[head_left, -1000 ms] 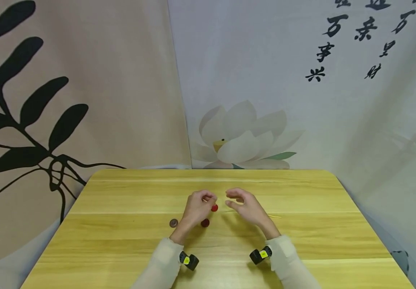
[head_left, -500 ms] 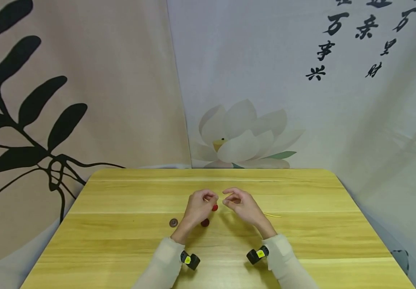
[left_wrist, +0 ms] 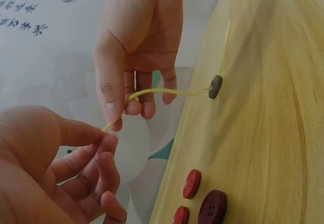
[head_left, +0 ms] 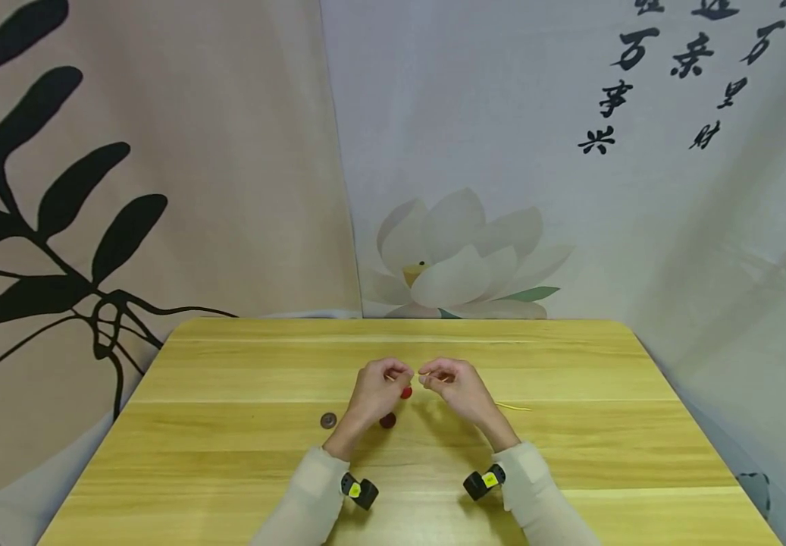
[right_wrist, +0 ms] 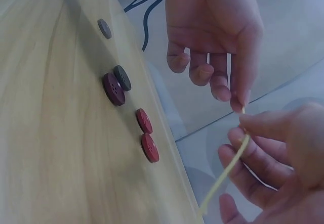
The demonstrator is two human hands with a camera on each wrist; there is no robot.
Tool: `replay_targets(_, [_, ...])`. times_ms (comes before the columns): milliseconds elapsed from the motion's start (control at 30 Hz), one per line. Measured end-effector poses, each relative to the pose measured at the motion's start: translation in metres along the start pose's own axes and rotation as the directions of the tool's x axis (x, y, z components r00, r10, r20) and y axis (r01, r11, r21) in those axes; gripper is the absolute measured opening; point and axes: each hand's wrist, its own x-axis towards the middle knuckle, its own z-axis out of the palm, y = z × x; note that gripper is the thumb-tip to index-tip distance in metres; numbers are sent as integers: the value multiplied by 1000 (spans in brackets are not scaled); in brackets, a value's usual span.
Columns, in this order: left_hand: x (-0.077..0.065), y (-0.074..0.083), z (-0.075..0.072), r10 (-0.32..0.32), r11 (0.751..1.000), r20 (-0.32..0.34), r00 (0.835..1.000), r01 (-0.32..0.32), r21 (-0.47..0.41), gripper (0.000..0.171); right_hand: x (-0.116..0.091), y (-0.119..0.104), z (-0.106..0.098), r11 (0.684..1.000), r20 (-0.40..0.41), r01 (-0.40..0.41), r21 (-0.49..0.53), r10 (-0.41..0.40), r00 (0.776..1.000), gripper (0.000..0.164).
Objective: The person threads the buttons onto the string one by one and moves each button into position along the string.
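In the head view my left hand [head_left: 377, 388] and right hand [head_left: 462, 390] are raised over the table, fingertips nearly meeting. A thin yellow cord [left_wrist: 167, 90] runs between them in the left wrist view. The left thumb and finger pinch its end, and the right thumb and index finger pinch it close beside. From the right hand it arcs down to a grey-brown button [left_wrist: 215, 87] and seems to pass through its hole. Its tail lies on the table past the right wrist. In the right wrist view the cord hangs below the right hand [right_wrist: 283, 153].
Two red buttons [right_wrist: 144, 120], a maroon button [right_wrist: 114, 89] and a dark button [right_wrist: 122, 77] lie beneath the hands on the wooden table [head_left: 229, 470]. Another grey-brown button [head_left: 327, 421] lies left of the left wrist. A printed curtain [head_left: 242, 152] hangs behind.
My right hand has moved left toward the left hand, and its spread thumb and index finger have closed on the cord. The left hand has stayed almost still.
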Motion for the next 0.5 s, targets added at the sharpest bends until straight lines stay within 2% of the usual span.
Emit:
replay_targets(233, [1,-1,-1,-15,999,20,1000,15,-28,16,2,0,1,999,-2,9,-39,-9,1000,11])
replay_targets(500, [3,-4,-5,-12,999,36,999,13,-30,18,2,0,3,1000,-8,8,-25,-9,1000,13])
